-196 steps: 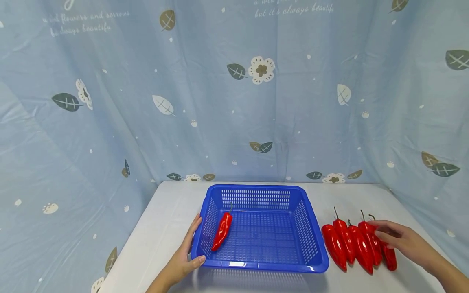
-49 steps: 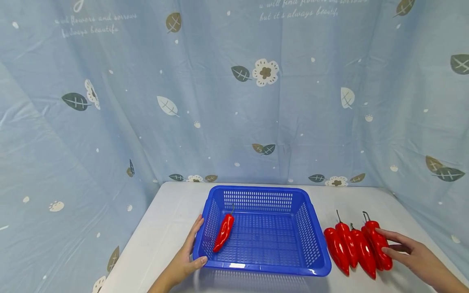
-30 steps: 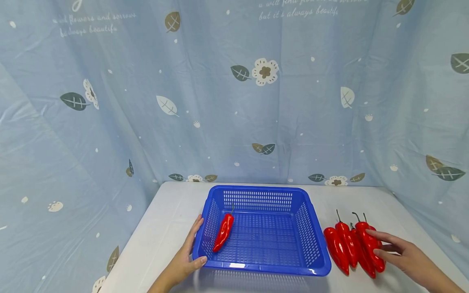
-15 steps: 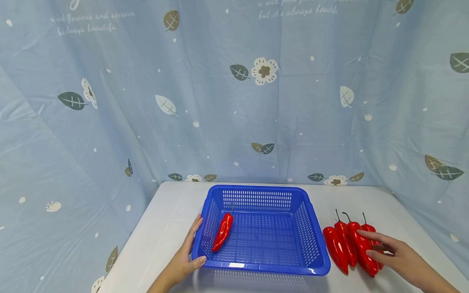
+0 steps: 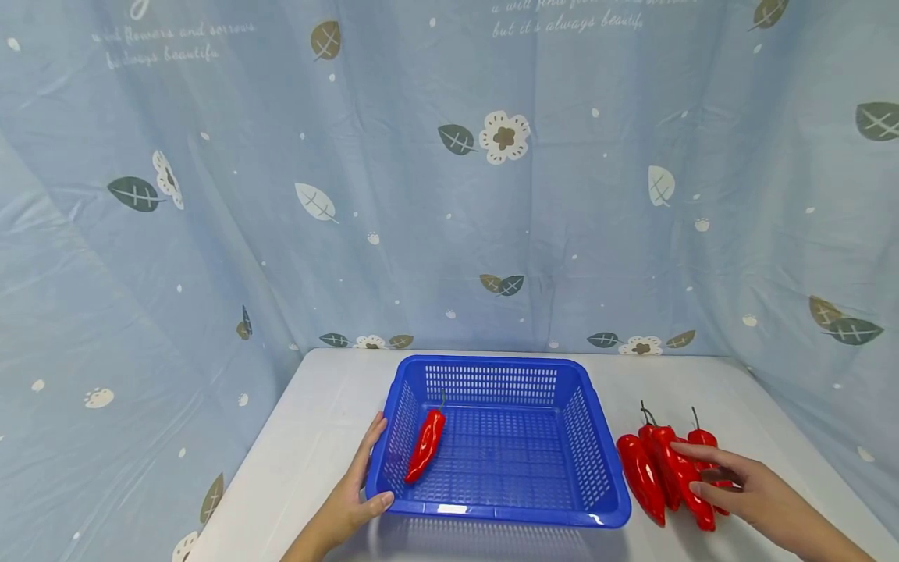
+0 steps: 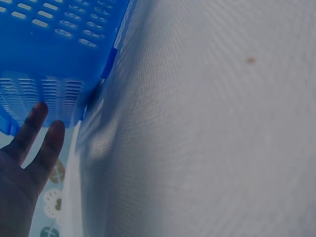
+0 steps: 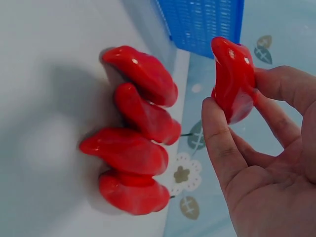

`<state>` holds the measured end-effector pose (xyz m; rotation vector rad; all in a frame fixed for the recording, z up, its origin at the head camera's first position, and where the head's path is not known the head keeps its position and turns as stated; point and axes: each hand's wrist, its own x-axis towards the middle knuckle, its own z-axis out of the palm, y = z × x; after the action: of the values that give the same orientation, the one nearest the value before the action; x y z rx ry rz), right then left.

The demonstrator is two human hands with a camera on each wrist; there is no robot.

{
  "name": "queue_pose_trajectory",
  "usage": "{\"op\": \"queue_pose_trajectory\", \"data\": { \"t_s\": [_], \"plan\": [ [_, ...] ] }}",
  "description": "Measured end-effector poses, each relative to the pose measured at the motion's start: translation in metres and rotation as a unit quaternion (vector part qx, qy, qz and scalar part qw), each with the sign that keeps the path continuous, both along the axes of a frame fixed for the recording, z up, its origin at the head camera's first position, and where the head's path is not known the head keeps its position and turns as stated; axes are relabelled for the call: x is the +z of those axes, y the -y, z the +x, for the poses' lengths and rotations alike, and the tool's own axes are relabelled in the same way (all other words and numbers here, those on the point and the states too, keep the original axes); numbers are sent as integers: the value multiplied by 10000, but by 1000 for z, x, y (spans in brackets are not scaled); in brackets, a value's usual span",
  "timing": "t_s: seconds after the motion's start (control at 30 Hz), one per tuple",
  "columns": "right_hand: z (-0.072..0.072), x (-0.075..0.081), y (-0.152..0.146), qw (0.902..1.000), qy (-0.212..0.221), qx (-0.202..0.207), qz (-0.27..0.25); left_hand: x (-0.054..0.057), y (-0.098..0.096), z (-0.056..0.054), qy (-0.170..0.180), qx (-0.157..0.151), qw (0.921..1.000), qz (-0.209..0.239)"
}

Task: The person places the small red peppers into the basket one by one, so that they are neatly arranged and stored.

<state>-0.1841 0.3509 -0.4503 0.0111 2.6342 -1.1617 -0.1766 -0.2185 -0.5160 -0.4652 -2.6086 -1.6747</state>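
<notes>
My right hand (image 5: 747,492) pinches a red chili pepper (image 5: 680,472) between thumb and fingers. In the right wrist view that pepper (image 7: 234,79) hangs clear of several other red chili peppers (image 7: 126,150) lying side by side on the white table. From the head it partly covers them; the leftmost pepper (image 5: 641,478) shows best. My left hand (image 5: 351,496) rests against the near left corner of a blue plastic basket (image 5: 520,513), thumb at the front rim. Its straight fingers touch the outer wall in the left wrist view. One red chili pepper (image 5: 425,446) lies inside the basket, at the left.
The basket stands mid-table, with the loose peppers just right of it. A white cloth covers the table (image 5: 316,390). A light blue curtain (image 5: 421,195) with leaf and flower prints hangs behind and at both sides.
My right hand first reached the rightmost pepper, then took hold of it and carried it left over the others towards the basket. My left hand has stayed at the basket's corner.
</notes>
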Motion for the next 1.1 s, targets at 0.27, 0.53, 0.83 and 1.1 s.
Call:
{"op": "queue_pose_trajectory", "data": {
  "t_s": [0.27, 0.53, 0.83, 1.1],
  "plan": [
    [4, 6, 3, 9994, -4, 181, -279, 2, -1, 0, 128, 56, 9999, -2],
    [4, 14, 14, 9985, -12, 282, -473, 0, 0, 1, 38, 40, 10000, -2],
    [5, 20, 26, 9985, -180, 375, -354, -1, 1, 1, -102, -71, 9999, 27],
    [3, 23, 33, 9977, -225, 474, -435, -2, 1, 0, -100, -102, 9999, 47]
  ]
}}
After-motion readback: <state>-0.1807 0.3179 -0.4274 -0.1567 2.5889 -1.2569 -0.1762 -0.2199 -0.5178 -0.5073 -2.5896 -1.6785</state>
